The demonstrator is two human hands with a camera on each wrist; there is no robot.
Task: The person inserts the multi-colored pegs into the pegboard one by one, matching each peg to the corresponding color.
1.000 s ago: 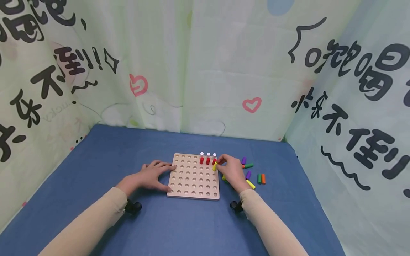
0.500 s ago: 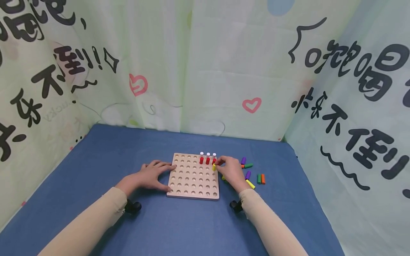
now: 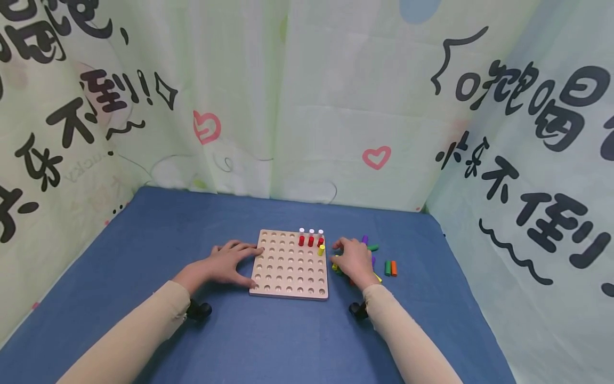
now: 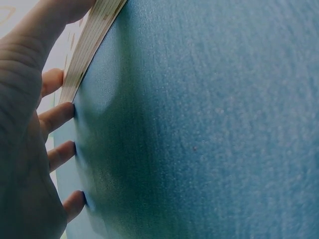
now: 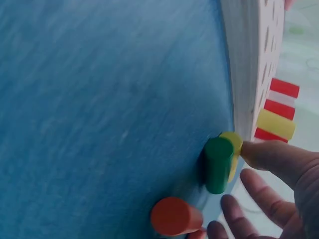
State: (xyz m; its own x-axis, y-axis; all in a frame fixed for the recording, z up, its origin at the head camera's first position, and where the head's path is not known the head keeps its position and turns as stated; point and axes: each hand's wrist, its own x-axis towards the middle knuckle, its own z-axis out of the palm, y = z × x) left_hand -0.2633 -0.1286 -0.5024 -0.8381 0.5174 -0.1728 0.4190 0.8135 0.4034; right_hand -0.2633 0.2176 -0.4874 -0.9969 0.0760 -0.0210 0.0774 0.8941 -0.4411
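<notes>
A pale wooden peg board (image 3: 288,295) with rows of round holes lies on the blue table. My left hand (image 3: 225,264) rests at its left edge, thumb and index finger spread along the rim. White pegs (image 3: 312,232) stand in the back row, with red pegs (image 3: 301,241) in front of them. A single yellow peg (image 3: 321,250) stands before the rightmost red one. Beyond the board's right edge, my right hand (image 3: 356,261) reaches down over loose pegs. In the right wrist view its thumb is at another yellow peg (image 5: 234,141), partly behind a green peg (image 5: 217,174); the fingers are apart.
Loose pegs lie right of the board, some hidden by the right hand. An orange peg (image 3: 394,268) and a green peg (image 3: 388,268) lie side by side farther right. A printed curtain (image 3: 307,106) hangs behind the blue table (image 3: 268,341).
My right hand has let go of the yellow peg, which now stands in the board, and has moved right to the loose pegs. The left hand has stayed at the board's edge.
</notes>
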